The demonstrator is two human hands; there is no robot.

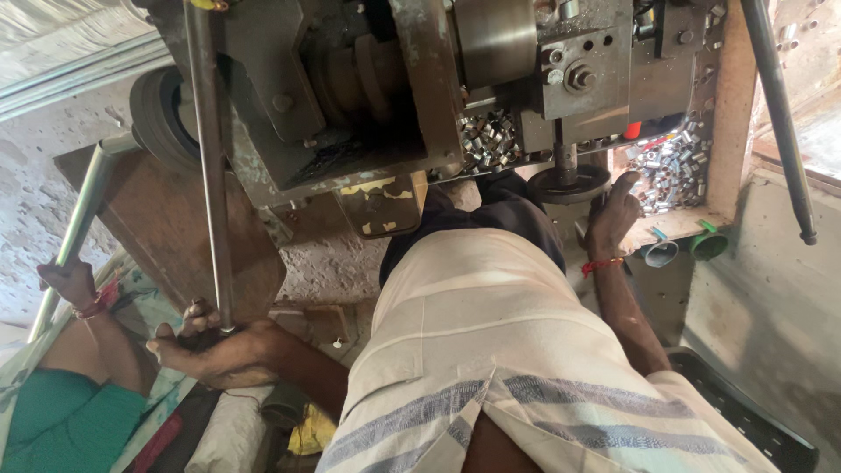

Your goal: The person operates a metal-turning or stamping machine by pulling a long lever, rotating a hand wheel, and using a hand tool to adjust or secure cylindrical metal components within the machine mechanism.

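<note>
Metal workshop: heavy machine [420, 88], small metal parts [487, 140]

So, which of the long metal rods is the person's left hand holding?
The dark rod running down the machine's front: the left hand grips its lower end. The shiny pipe is held by another person's hand.

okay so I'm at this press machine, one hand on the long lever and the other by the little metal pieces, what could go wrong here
1. Your right hand rests at the pile of small metal sleeves, close to the round die plate under the ram; a lever pull could pinch fingers.
2. Your left hand grips the long lever bar at its very end and might slip off.
3. Another person's hand holds a pipe beside the lever's swing.
</note>
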